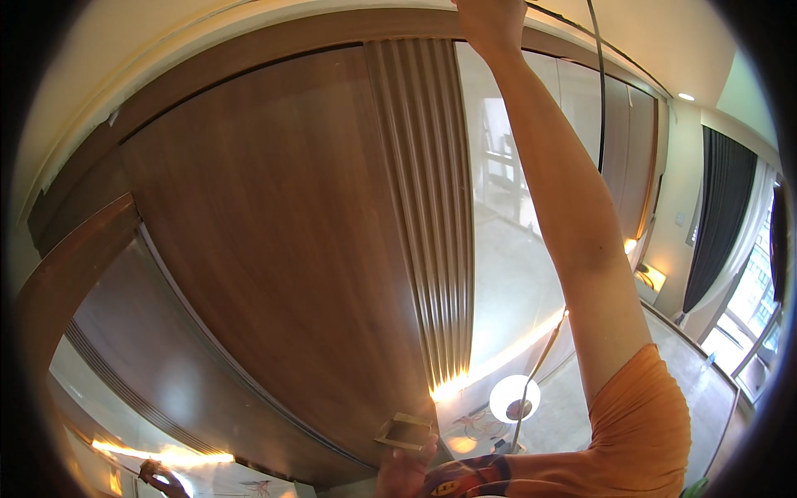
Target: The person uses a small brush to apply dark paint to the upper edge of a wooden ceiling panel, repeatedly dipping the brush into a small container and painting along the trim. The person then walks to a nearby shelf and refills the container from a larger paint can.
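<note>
My right arm reaches up past the white glossy panel (490, 141); my right hand (494, 21) is at the upper edge of the view, its fingers cut off. Low in the middle, my left hand (407, 465), partly blurred, grips a small brass-coloured rectangular piece (386, 436) in front of the large brown wooden panel (266, 232). Whether that piece is attached to the panel I cannot tell. A ribbed wooden strip (419, 207) stands between the wooden and white panels. A dark thin cord or rod (598, 91) runs down just right of my right arm.
A white round lamp (502, 394) with a thin brass stem sits behind my body above a pale surface (697, 390). Lit strips glow along the panels' lower parts. At the right are a dark curtain (718, 207) and a bright window (743, 299). A wooden edge (58, 274) curves at the left.
</note>
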The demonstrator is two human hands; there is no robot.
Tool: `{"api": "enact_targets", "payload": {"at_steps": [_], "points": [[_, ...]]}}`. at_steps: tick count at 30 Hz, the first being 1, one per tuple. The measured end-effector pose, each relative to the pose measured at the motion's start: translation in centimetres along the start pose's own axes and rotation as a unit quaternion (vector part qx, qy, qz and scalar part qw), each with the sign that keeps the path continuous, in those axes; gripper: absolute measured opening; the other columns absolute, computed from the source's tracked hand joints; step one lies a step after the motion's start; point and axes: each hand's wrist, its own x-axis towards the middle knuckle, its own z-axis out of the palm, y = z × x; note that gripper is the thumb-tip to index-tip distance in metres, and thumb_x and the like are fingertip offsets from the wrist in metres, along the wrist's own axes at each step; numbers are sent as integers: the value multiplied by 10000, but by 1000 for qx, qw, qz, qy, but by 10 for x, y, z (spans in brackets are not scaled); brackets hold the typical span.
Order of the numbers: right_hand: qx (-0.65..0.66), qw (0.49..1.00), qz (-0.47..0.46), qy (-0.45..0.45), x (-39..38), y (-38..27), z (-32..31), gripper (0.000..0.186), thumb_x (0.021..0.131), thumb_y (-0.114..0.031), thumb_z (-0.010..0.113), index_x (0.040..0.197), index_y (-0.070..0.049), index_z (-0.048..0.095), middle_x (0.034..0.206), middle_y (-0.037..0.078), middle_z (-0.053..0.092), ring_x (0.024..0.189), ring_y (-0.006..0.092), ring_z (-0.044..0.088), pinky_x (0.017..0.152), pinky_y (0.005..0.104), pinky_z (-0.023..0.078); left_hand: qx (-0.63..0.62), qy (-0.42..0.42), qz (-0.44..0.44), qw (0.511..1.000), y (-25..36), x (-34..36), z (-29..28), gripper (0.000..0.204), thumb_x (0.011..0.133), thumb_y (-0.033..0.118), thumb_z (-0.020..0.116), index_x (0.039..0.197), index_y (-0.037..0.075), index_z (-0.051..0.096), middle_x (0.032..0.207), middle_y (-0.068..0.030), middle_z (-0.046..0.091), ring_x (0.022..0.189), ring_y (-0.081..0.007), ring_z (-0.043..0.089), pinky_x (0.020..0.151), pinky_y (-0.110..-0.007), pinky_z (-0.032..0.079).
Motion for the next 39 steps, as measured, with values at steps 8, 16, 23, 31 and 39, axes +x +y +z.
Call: {"api": "enact_targets", "payload": {"at_steps": [8, 16, 23, 31, 39], "points": [[156, 982, 102, 4, -67, -36, -38, 210, 992, -177, 671, 977, 27, 721, 819, 72, 714, 702, 158, 660, 662, 306, 530, 47, -1, 97, 994, 24, 4, 6, 573, 978, 364, 683, 1465, 119, 506, 1467, -135, 553, 1285, -337, 577, 1093, -476, 484], [445, 814, 244, -281, -251, -146, -124, 103, 961, -93, 726, 955, 6, 700, 795, 66, 681, 680, 122, 627, 619, 270, 494, 37, -118, 203, 971, 90, 37, 25, 506, 1013, 410, 624, 1423, 124, 546, 1361, -104, 599, 1180, -302, 598, 1009, -465, 524], [385, 778, 271, -417, -288, -155, -138, 68, 915, -94, 779, 908, -37, 742, 814, 66, 689, 682, 138, 636, 616, 292, 469, 41, -187, 205, 960, 97, 47, 43, 551, 990, 355, 686, 1439, 85, 516, 1373, -109, 628, 1261, -275, 624, 1036, -479, 542], [317, 824, 122, -454, -302, -154, -133, 99, 896, -76, 777, 884, -8, 706, 794, 85, 703, 646, 162, 618, 598, 289, 477, 39, -154, 193, 968, 89, 44, 44, 621, 948, 314, 747, 1458, 78, 481, 1380, -103, 620, 1264, -263, 620, 1016, -483, 552], [324, 810, 114, -475, -306, -161, -129, 106, 882, -104, 797, 860, -38, 717, 742, 53, 697, 633, 162, 605, 589, 296, 472, 90, -124, 213, 965, 93, 37, 40, 584, 962, 368, 710, 1457, 132, 508, 1416, -79, 598, 1303, -261, 577, 1045, -489, 506]]}}
